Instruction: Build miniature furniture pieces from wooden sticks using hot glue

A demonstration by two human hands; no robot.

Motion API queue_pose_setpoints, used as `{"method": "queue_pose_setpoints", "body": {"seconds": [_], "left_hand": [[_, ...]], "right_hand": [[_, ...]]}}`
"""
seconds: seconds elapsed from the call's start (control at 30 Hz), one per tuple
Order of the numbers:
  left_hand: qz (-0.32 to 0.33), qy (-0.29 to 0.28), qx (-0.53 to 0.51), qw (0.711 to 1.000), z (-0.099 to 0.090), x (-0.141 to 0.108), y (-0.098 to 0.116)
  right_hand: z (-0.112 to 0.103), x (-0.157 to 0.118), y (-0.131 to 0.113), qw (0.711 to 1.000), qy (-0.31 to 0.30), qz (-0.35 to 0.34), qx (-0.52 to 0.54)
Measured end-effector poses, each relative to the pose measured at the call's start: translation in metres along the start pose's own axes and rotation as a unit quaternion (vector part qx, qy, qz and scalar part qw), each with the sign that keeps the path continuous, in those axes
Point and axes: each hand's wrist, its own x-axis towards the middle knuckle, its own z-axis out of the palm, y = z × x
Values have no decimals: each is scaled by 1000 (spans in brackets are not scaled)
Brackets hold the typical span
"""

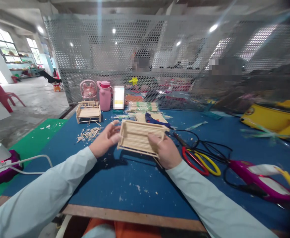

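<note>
Creased pale sleeves (53, 185), right hand (169, 151), grip closed on ribbed wooden frame (137, 135), left hand (104, 139) loosely open alongside

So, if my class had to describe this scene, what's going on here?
A person holds a small slatted wooden piece above a blue tabletop. The right hand grips its right end, while the left hand is at its left end; whether it grips is unclear. A similar wooden frame stands farther back on the left, behind scattered stick bits. Scissors lie right of the held piece.
</note>
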Motion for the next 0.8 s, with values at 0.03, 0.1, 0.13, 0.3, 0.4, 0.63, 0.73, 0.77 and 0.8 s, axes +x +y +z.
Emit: {"method": "queue_pose_setpoints", "body": {"seconds": [0.03,0.1,0.13,0.3,0.4,0.63,0.73,0.77,0.8], "left_hand": [[0,-27,19,999,6,-4,-3],[-8,-36,64,997,10,-9,-8],[-16,-27,79,996,10,-9,-9],[-15,67,17,998,0,-3,-4],[-21,110,-35,993,-2,0,3],[-29,124,-79,989,-4,2,3],[-29,132,-76,988,-5,2,1],[-30,136,-72,988,-5,2,1],[-33,139,-68,987,-4,2,0]], "right_hand": [[3,-3,1,999,-27,6,-19],[7,-8,1,994,-97,23,-49],[7,-9,0,987,-143,21,-70],[-17,-10,-12,883,-254,-58,-391],[-37,-18,-15,726,-176,-36,-664],[-51,-26,-6,630,-165,-11,-759],[-56,-15,-3,637,-155,-6,-755],[-59,-12,-2,643,-149,-4,-751],[-61,-8,-2,649,-143,-1,-747]]}}
